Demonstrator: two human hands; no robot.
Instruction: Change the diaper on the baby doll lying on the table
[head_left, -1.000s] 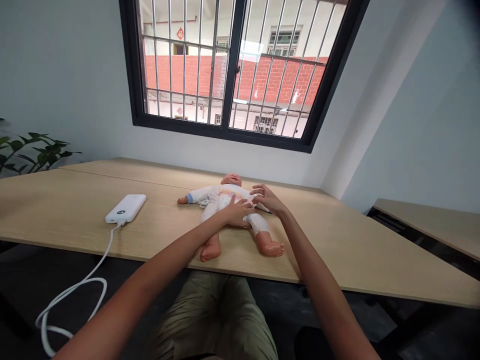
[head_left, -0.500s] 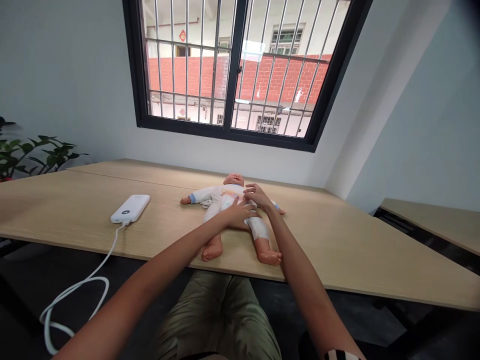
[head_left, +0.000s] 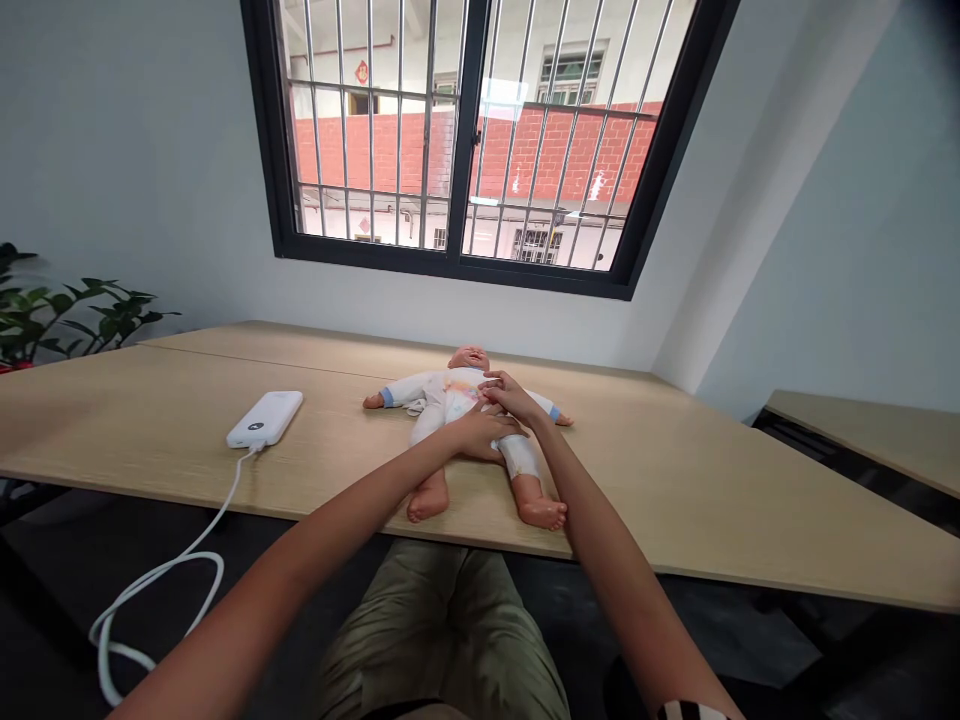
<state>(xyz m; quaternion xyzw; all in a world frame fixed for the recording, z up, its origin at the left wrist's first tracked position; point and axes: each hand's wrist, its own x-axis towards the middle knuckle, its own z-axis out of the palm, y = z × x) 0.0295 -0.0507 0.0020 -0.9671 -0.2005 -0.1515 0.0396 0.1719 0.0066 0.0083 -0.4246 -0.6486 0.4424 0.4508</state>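
A baby doll [head_left: 461, 388] in a white long-sleeved outfit with blue cuffs and a pastel print lies face up on the table. Its head points to the window, and its bare feet lie close to the front edge. Across the doll's lower belly and upper thigh rests my left hand [head_left: 484, 434], its fingers stretched out and thumb apart. My right hand [head_left: 513, 399] is just above, touching the left; its bent fingers come together at the front of the doll's clothes. Any fastener there is hidden by the fingers.
The wooden table [head_left: 660, 470] runs to the wall beneath a barred window [head_left: 457, 262]. A white power bank [head_left: 266, 418] lies to the left, its white cable [head_left: 217, 520] hanging over the edge in a loop. A plant [head_left: 97, 310] and another table [head_left: 862, 430] stand to the sides.
My right hand has moved slightly left and lower toward the left hand, with its fingers closer together. My left hand has stayed on the doll's lower body. The view has shifted a little.
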